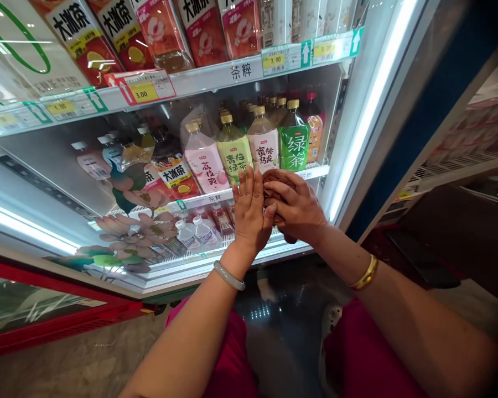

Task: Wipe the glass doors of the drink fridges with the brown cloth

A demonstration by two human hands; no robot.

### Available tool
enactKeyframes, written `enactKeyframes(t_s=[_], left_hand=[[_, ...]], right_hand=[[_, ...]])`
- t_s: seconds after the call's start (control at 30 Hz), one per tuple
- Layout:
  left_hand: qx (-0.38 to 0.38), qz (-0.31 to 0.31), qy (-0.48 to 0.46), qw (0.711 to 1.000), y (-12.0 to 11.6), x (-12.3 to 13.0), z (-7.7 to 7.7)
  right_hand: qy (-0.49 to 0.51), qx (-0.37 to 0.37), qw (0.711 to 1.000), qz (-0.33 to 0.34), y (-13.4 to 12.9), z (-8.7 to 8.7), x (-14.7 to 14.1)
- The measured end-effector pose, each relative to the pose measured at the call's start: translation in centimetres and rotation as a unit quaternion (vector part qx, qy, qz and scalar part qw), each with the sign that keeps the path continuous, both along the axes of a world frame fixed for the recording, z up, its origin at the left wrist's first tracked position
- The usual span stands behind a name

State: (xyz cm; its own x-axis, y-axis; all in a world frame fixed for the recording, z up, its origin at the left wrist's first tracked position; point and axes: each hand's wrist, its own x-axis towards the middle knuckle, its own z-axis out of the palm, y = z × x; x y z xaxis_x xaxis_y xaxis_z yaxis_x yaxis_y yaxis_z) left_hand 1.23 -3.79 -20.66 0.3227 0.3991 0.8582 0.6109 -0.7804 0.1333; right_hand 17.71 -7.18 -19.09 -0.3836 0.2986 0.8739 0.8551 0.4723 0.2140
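My left hand (251, 213) is raised before the glass front of a lit drinks cooler, its fingers stretched upward and nothing in it. Just right of it, almost touching, is my right hand (294, 202), its fingers bent and spread from the thumb, with no held item visible. Dark finger shapes, seemingly a reflection, show between its fingertips. Behind the glass stand a pink-labelled bottle (203, 163), a light green one (233, 155), a pale pink one (264, 146) and a green one (294, 145).
The upper shelf edge (207, 77) carries price tags below large drink packs. Clear bottles (205, 232) stand on the bottom shelf. A blue frame (423, 121) rises at right, and a red cabinet frame (66, 320) is at lower left. Flower decals overlap the left shelves.
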Motion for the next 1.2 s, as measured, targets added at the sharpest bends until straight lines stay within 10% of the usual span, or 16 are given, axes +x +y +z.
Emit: enactKeyframes(t_s=[0.27, 0.6, 0.87, 1.2], left_hand=[[0.001, 0.026, 0.0, 1.0, -0.7, 0.5, 0.0], [-0.002, 0.052, 0.004, 0.999, -0.9, 0.8, 0.1], [0.004, 0.084, 0.021, 0.996, -1.8, 1.5, -0.2], [-0.001, 0.123, 0.074, 0.99, -1.5, 2.0, -1.0]], right_hand=[[0.106, 0.058, 0.992, -0.045, 0.3, 2.6, 3.5], [-0.001, 0.046, 0.999, 0.016, -0.3, 1.0, 2.8], [0.235, 0.087, 0.966, -0.062, 0.7, 3.4, 3.7], [0.113, 0.061, 0.992, -0.017, 0.3, 3.4, 2.2]])
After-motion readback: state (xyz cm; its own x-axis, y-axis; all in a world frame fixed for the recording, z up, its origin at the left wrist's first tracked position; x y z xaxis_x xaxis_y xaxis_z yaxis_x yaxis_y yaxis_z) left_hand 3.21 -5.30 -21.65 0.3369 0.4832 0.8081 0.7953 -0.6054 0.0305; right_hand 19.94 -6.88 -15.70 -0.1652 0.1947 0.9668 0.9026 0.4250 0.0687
